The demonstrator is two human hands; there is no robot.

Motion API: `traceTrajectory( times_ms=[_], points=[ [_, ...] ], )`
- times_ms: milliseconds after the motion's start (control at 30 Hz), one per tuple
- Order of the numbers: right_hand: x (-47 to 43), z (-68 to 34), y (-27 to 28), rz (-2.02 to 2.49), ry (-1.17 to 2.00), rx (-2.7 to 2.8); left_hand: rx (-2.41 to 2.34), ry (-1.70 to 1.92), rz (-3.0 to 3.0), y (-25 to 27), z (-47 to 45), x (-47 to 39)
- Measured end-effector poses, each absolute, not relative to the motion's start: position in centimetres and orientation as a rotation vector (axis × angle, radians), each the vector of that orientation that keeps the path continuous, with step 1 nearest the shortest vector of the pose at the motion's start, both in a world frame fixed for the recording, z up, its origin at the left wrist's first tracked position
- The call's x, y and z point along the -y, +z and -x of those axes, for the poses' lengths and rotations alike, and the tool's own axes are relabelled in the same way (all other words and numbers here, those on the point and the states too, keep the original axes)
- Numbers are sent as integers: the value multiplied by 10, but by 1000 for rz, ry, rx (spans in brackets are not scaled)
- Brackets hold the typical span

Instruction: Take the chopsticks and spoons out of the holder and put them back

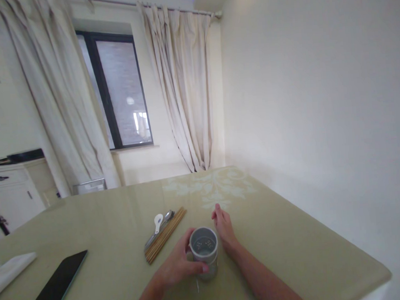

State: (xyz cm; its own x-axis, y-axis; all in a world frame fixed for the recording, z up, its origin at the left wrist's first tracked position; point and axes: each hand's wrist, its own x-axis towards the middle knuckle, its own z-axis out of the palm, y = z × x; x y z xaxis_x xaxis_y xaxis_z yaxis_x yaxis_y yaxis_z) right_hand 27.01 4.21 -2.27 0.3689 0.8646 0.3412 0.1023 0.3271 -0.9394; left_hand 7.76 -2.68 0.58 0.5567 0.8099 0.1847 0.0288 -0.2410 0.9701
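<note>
Tabletop extends past the right hand, grip unclear, to its edge; left hand holds a cup.

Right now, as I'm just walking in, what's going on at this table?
A person has their left hand wrapped around a grey cup, which is upright with its open top showing. Their right hand is just to the right of the cup, with nothing visible in it. Beyond the left hand, a bundle of chopsticks lies on the table beside a white spoon and a metal spoon. No chopsticks or spoons are in the cup.
</note>
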Motion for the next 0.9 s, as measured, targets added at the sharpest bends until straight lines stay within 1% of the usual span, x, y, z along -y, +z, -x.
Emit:
traceTrajectory(
  times_ms=[167,200,267,333,433,533,900],
  points=[
    [-46,-261,-19,1140,620,1184,-780,711,-1828,4,-47,11],
    [-46,-262,-19,1140,614,1191,-860,747,-1861,1,-37,3],
    [-44,-265,-19,1141,599,1194,-1139,872,-1944,-5,-17,-12],
    [-42,-271,-19,1137,584,1208,-1526,965,-2086,-14,-3,-24],
    [-38,-278,-18,1120,572,1258,-1886,870,-2360,-25,2,-31],
    [-35,-277,-15,1103,573,1312,-1956,768,-2462,-29,-5,-28],
    [-31,-273,-17,1070,640,1537,-2006,678,-2388,-31,-16,-13]
  ],
)
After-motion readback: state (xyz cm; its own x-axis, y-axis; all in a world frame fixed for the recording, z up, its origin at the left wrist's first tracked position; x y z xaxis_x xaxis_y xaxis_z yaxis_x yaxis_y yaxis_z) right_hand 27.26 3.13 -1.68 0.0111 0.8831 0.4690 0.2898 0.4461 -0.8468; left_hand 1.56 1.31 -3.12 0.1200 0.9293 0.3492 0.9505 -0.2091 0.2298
